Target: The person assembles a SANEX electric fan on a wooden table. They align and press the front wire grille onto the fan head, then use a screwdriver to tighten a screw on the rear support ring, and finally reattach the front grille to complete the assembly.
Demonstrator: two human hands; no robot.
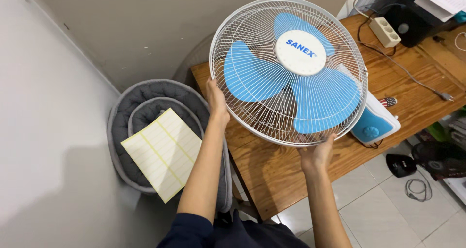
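Gripping the fan point(290, 70) at centre frame, left hand point(216, 102) clasps the cage's left rim, right hand point(318, 152) its bottom edge; it seems lifted above the wooden table point(272, 170), not set down.

round white wire-caged fan with blue blades point(289, 70) above wooden table point(272, 170) | white plastic power strip point(385, 31) on table, behind fan | grey padded pet bed point(145, 107) on floor, left of table
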